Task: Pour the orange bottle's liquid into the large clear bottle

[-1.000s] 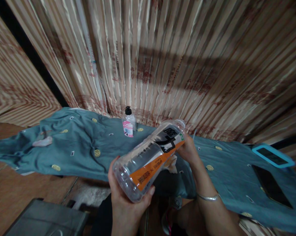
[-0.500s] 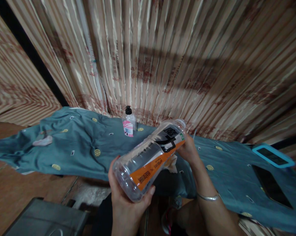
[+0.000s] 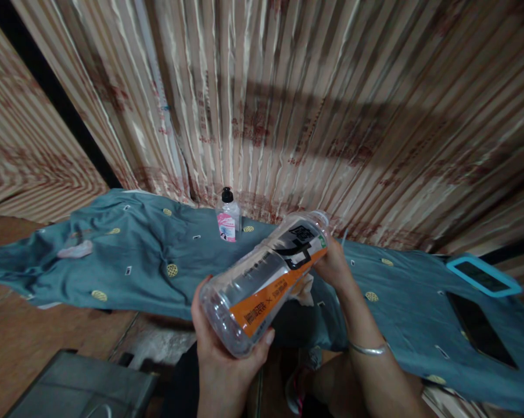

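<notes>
A large clear plastic bottle (image 3: 262, 278) with an orange, white and black label is tilted in front of me, its neck up to the right. My left hand (image 3: 227, 342) cups its base from below. Near the neck, my right hand (image 3: 332, 258) grips the far side, its fingers mostly hidden behind the bottle. A crumpled whitish tissue or cloth (image 3: 304, 290) shows just below the bottle, by my right hand. Behind stands a small clear pump bottle (image 3: 228, 217) with a black top and pink label, upright on the cloth.
A teal cloth (image 3: 149, 284) with yellow motifs covers the long surface. On its right lie a blue-framed device (image 3: 484, 275) and a dark phone (image 3: 480, 328). A pinkish item (image 3: 75, 249) rests at left. A grey stool (image 3: 83, 386) stands lower left; a pleated curtain (image 3: 262, 104) hangs behind.
</notes>
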Motion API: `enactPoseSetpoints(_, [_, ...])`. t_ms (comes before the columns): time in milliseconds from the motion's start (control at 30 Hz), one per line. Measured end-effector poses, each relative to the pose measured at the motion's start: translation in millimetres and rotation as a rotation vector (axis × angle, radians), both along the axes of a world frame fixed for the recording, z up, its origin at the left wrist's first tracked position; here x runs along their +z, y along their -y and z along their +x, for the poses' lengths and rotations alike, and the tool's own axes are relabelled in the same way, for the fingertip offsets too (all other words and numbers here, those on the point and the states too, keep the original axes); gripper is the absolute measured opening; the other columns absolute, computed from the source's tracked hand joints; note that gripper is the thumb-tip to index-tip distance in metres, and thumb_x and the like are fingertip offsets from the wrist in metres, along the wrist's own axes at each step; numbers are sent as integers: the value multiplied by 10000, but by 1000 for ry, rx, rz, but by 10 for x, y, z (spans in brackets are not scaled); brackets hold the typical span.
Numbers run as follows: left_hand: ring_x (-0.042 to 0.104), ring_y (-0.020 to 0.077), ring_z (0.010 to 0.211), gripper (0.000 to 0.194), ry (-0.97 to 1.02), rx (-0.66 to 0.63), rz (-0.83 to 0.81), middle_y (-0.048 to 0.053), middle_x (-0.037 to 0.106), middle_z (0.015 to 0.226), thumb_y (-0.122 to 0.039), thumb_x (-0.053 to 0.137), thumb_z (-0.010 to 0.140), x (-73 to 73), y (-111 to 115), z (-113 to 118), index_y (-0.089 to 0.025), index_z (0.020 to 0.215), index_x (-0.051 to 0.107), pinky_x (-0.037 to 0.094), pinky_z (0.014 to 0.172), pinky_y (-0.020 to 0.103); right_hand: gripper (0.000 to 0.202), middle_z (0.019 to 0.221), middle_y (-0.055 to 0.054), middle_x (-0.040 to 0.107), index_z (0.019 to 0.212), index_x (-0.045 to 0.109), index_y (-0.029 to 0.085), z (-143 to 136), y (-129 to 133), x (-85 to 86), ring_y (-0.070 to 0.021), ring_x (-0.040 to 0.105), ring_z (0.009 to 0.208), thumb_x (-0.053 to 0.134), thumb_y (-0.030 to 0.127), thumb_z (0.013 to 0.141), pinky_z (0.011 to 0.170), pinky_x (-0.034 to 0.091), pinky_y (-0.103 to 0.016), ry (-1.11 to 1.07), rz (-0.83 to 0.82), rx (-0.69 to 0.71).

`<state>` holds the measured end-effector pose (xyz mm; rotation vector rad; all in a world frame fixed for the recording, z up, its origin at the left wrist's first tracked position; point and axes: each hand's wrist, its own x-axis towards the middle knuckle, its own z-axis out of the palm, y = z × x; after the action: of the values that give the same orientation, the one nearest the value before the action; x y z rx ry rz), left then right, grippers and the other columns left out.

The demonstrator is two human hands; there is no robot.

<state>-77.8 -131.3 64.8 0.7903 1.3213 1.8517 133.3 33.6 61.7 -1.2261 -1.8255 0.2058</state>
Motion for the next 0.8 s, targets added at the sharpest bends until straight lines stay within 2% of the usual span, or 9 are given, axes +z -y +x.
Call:
enactPoseSetpoints(300, [735, 340, 1199, 1057, 4, -21, -19, 182, 660, 1412, -365, 1006, 576, 18, 5, -6, -209, 1484, 487, 643, 962, 403, 374, 1021, -94, 813, 1133, 662, 218, -17, 19, 56, -314, 774, 887, 665, 311, 770, 789, 629, -412, 7, -22, 4])
enactPoseSetpoints(467, [739, 343, 1191, 1052, -3, -15, 4, 186, 656, 1415, -411, 1011, 591, -20, -6, -2, -212, 1483, 490, 644, 961, 421, 345, 971, -77, 808, 1109, 657, 231, -28, 22, 53, -304, 769, 873, 671, 294, 769, 760, 625, -394, 0, -27, -9])
enactPoseSetpoints(667, [679, 351, 1304, 1063, -66, -15, -16, 199, 590, 1500, -481, 997, 628, -73, -9, -20, -211, 1508, 465, 572, 1087, 484, 370, 988, -79, 810, 1136, 652, 232, -28, 26, 57, -306, 777, 873, 669, 284, 770, 767, 627, -400, -11, -36, -2])
enactPoseSetpoints(800, [687, 370, 1287, 1097, -16, -33, -16, 203, 592, 1490, -502, 1009, 609, -32, -4, -23, -214, 1515, 461, 613, 1038, 482, 326, 983, -80, 813, 1105, 665, 232, -36, 30, 67, -310, 784, 873, 637, 289, 785, 753, 630, -404, -6, -32, -5])
